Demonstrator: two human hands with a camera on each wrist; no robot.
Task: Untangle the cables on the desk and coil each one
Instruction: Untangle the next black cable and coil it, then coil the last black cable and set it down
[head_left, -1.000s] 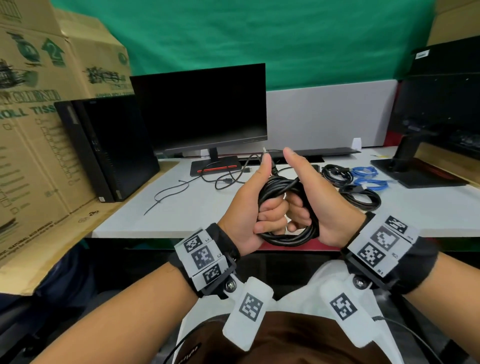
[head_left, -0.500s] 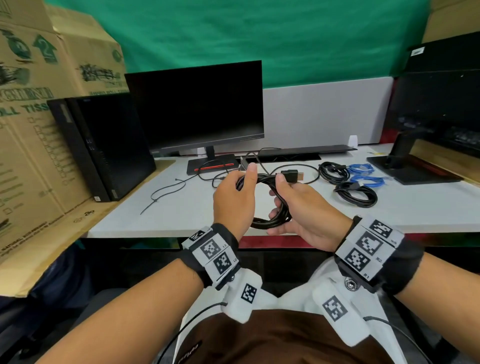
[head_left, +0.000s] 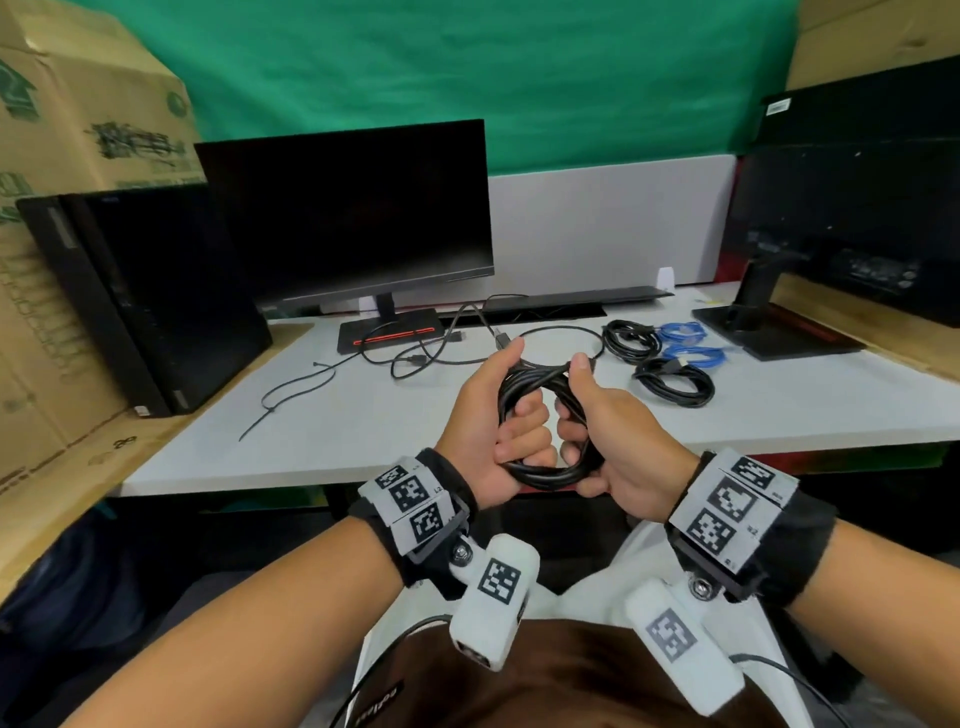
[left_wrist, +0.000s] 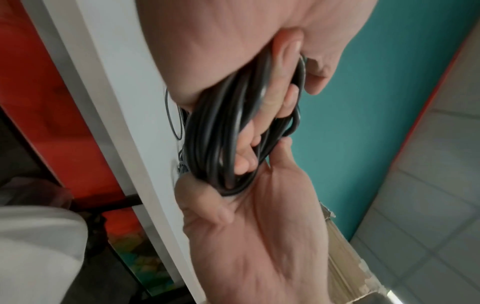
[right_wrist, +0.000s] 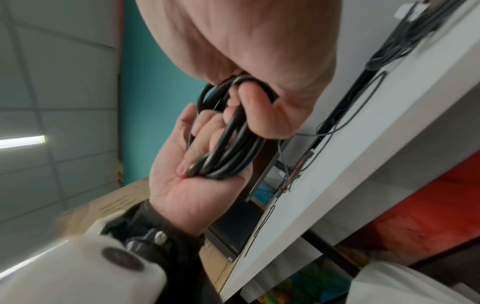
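Above the smooth white desk (head_left: 363, 415), left hand (head_left: 485, 415) and right hand (head_left: 613, 431) both grip 1 glossy, seemingly rubbery black cable coil (head_left: 545, 467).

Right hand (right_wrist: 259, 67) at top, fingers curled round a black coiled cable (right_wrist: 231, 144). Left hand (right_wrist: 192, 174) below, palm up, gripping the coil's lower end; wrist strap and white camera housing (right_wrist: 78, 267) at bottom left. White desk (right_wrist: 376, 144) edge on right with thin loose cables (right_wrist: 363, 86). Blurry.
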